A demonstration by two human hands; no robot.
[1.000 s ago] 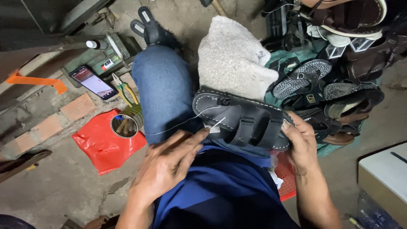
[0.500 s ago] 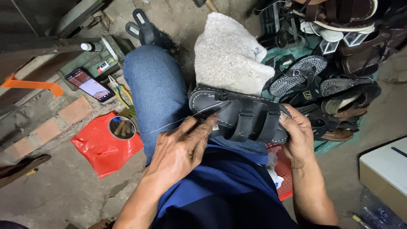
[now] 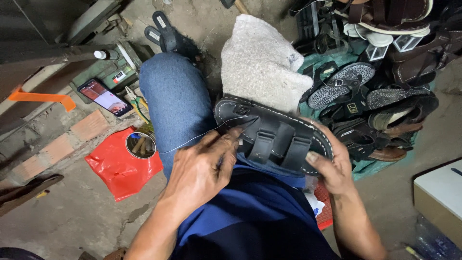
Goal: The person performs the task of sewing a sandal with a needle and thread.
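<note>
A black sandal (image 3: 274, 137) rests across a person's lap, its far end gripped by the curled fingers of the right hand (image 3: 332, 166). The left hand (image 3: 202, 168) pinches a pale thread (image 3: 192, 138) beside the sandal's stitched edge, fingers closed tight; the thread trails away over the denim-clad knee (image 3: 173, 101).

A sandal (image 3: 274, 137) lies across the person's lap, between both hands. A phone (image 3: 105, 97) and a tin (image 3: 140, 145) on a plastic bag (image 3: 118, 171) lie left; a shoe pile (image 3: 375, 91) lies right.
</note>
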